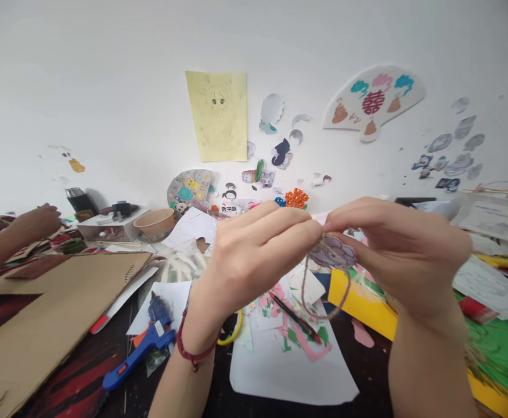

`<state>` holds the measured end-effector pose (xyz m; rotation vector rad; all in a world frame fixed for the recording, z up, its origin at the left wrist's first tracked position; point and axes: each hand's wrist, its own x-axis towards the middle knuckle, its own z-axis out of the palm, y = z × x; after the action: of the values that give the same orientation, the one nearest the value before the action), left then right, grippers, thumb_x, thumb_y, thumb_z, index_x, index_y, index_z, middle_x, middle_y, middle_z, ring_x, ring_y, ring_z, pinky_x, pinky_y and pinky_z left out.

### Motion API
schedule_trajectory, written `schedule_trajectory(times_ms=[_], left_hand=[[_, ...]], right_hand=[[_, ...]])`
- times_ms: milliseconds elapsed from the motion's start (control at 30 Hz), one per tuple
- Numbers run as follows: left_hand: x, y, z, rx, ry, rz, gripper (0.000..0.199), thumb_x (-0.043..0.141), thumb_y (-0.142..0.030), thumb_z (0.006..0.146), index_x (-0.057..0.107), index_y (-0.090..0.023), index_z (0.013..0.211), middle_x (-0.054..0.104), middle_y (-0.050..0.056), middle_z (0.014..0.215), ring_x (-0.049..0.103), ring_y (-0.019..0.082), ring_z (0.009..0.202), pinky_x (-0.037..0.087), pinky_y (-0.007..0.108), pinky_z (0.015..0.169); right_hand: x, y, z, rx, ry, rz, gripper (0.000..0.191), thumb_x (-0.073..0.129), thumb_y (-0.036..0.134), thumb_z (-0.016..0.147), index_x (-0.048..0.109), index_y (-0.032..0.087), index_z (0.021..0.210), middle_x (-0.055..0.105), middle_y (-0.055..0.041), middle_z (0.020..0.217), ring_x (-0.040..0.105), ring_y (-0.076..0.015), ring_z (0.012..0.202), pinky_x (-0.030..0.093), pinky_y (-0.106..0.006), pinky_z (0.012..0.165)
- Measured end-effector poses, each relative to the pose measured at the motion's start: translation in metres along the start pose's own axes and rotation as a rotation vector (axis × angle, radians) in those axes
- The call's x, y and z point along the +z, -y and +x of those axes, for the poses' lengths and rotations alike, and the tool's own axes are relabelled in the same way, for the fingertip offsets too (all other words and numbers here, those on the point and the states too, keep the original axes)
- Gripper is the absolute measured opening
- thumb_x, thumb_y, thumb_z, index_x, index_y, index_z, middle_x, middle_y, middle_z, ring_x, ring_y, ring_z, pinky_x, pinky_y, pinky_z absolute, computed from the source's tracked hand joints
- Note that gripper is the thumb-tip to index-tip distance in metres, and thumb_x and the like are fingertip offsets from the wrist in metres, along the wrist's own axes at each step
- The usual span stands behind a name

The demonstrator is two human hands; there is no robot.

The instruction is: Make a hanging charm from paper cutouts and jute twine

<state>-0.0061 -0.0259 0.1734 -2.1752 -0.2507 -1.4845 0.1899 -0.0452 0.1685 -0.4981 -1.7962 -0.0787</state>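
My left hand and my right hand meet above the desk, their fingertips pinched close together. Between them runs a thin brown twine, with a loop hanging below the fingers. A small printed paper cutout shows beside the twine, partly covered by my fingers, so how it is attached is hidden. Under the hands lies a white sheet with pink and green paper scraps and a dark pen on it. Yellow-handled scissors lie partly behind my left wrist.
A blue glue gun and a large cardboard piece lie on the left. Behind them stands a bowl. Another person's hand is at far left. Yellow and green materials lie right. Drawings and a paper fan hang on the wall.
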Motion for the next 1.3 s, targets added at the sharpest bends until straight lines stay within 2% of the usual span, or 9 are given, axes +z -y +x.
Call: schedule_trajectory(times_ms=[167,467,700,800,867,967,1100,1200,1300], left_hand=[[-0.001,-0.001,0.000,0.009,0.008,0.066,0.011,0.067,-0.007,0.085,0.064,-0.017,0.092,0.073,0.000,0.086,0.060,0.010,0.073,0.050,0.024,0.066],[0.007,-0.003,0.000,0.040,-0.076,0.228,0.013,0.064,-0.002,0.080,0.064,-0.015,0.081,0.071,-0.001,0.077,0.064,0.010,0.067,0.050,0.023,0.062],[0.011,-0.005,0.000,0.013,-0.136,0.238,0.016,0.058,-0.001,0.080,0.063,-0.017,0.081,0.069,-0.002,0.075,0.062,0.008,0.066,0.048,0.021,0.058],[0.013,-0.004,-0.001,0.002,-0.150,0.225,0.017,0.059,-0.001,0.079,0.062,-0.017,0.081,0.069,-0.002,0.074,0.062,0.008,0.066,0.048,0.021,0.059],[0.013,-0.002,-0.001,0.012,-0.153,0.221,0.016,0.060,-0.002,0.081,0.062,-0.018,0.083,0.069,-0.002,0.075,0.062,0.008,0.067,0.047,0.021,0.058],[0.011,0.002,-0.002,0.054,-0.126,0.232,0.014,0.061,-0.005,0.085,0.061,-0.019,0.088,0.069,0.000,0.080,0.061,0.009,0.069,0.045,0.023,0.058],[0.012,0.005,-0.003,0.168,-0.083,0.329,0.010,0.060,-0.008,0.088,0.062,-0.018,0.088,0.067,0.002,0.079,0.057,0.011,0.062,0.041,0.028,0.051],[0.014,0.005,-0.001,0.309,-0.112,0.377,0.011,0.058,-0.010,0.090,0.063,-0.017,0.082,0.067,0.004,0.080,0.056,0.011,0.060,0.042,0.028,0.047],[0.016,0.005,0.001,0.375,-0.123,0.396,0.006,0.063,-0.012,0.088,0.066,-0.015,0.083,0.069,0.005,0.083,0.059,0.012,0.063,0.044,0.027,0.047]], right_hand=[[-0.001,0.003,-0.001,-0.032,0.003,-0.096,0.027,0.066,0.009,0.085,0.073,0.031,0.099,0.075,0.0034,0.088,0.069,-0.0163,0.080,0.053,-0.033,0.070],[-0.002,0.008,-0.004,-0.210,-0.039,-0.580,0.028,0.062,0.003,0.083,0.069,0.029,0.091,0.074,0.0045,0.078,0.069,-0.0150,0.070,0.047,-0.030,0.060],[-0.003,0.008,-0.008,-0.231,-0.047,-0.659,0.028,0.063,0.004,0.082,0.068,0.030,0.093,0.076,0.0061,0.081,0.070,-0.0146,0.072,0.046,-0.029,0.059],[-0.003,0.008,-0.008,-0.203,-0.045,-0.623,0.028,0.065,0.009,0.082,0.069,0.033,0.095,0.074,0.0067,0.079,0.068,-0.0153,0.071,0.047,-0.031,0.059],[-0.001,0.006,-0.007,-0.141,-0.037,-0.504,0.025,0.066,0.013,0.084,0.070,0.035,0.094,0.074,0.0057,0.079,0.066,-0.0160,0.070,0.048,-0.032,0.060],[0.000,0.001,-0.003,0.101,-0.069,-0.166,0.014,0.064,0.022,0.089,0.074,0.032,0.089,0.074,0.0022,0.081,0.066,-0.0171,0.073,0.052,-0.033,0.065],[-0.002,-0.005,0.000,0.324,-0.047,0.169,0.024,0.057,0.037,0.095,0.078,0.027,0.093,0.077,-0.0017,0.090,0.070,-0.0188,0.085,0.057,-0.033,0.073],[-0.006,-0.002,0.001,0.388,0.033,0.190,0.014,0.066,0.032,0.090,0.079,0.028,0.092,0.077,-0.0002,0.087,0.070,-0.0155,0.081,0.057,-0.027,0.070],[-0.007,0.003,0.002,0.428,0.087,0.227,0.010,0.073,0.026,0.085,0.079,0.027,0.092,0.075,0.0004,0.079,0.069,-0.0135,0.072,0.057,-0.024,0.063]])
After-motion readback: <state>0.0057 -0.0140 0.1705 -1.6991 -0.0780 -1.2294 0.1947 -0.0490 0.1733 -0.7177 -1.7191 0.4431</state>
